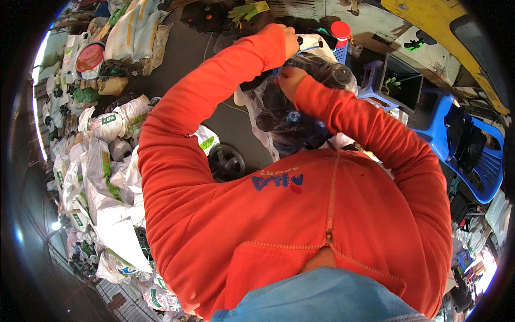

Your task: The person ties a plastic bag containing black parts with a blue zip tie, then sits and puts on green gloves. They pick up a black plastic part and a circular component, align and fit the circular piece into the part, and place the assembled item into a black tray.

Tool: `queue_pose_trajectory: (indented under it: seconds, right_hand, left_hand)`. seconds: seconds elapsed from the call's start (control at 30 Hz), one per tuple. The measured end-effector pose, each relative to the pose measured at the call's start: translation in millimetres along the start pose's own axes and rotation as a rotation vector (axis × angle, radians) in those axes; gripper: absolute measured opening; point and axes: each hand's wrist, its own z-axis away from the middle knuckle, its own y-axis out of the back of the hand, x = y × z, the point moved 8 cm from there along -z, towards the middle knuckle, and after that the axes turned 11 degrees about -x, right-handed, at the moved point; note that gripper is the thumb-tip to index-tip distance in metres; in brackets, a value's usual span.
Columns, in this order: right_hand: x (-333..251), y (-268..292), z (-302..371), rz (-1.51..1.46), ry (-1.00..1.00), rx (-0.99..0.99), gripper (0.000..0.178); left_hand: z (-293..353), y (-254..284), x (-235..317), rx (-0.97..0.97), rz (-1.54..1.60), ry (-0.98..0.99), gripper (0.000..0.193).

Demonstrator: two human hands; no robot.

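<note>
In front of my chest is a large clear plastic bag point(268, 96) with dark, rounded items inside, a white sack edge point(320, 49) showing at its far side. My left hand point(290, 42) is at the far edge of the bag, fingers curled; what they hold is hidden. Nearer to me, my right hand point(291, 80) is closed over the dark contents, its fingertips pressed together by the plastic. I cannot make out what is between them. Both my arms are bent inward in red sleeves.
To the right stand a blue plastic chair point(435, 121) with black items on it and a dark crate point(402, 80) holding gloves. A red-lidded container point(340, 30) is beyond the bag. Stuffed white sacks point(99, 166) crowd the left, near a black wheel point(226, 161).
</note>
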Motion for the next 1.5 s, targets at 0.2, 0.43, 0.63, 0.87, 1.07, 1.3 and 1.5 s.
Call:
queue_pose_trajectory:
  seconds: [0.2, 0.43, 0.63, 0.87, 1.07, 1.3, 1.5]
  right_hand:
    - [-34, 33, -16, 0.88, 0.12, -0.038, 0.019]
    - [-34, 69, -25, 0.966, 0.272, -0.164, 0.021]
    - [-17, 90, -46, 0.821, 0.316, -0.22, 0.02]
    - [-36, 78, -64, 0.824, 0.74, -0.079, 0.018]
    - [-16, 79, -99, 0.721, 0.4, -0.111, 0.023]
    - [-13, 77, -113, 0.709, 0.224, -0.177, 0.024]
    - [-29, 92, -105, 0.73, 0.227, -0.182, 0.024]
  left_hand:
    - [-17, -15, -23, -0.081, 0.279, -0.052, 0.014]
    - [8, -56, -43, 0.169, 1.022, 0.036, 0.016]
    - [45, -53, -25, 0.66, 0.93, -0.053, 0.014]
    - [55, -49, -14, 0.751, 0.756, 0.074, 0.01]
    - [57, -39, 0, 0.703, 0.303, 0.197, 0.015]
    - [62, -34, 0, 0.784, 0.206, 0.269, 0.019]
    - [60, -34, -19, 0.771, 0.618, 0.102, 0.015]
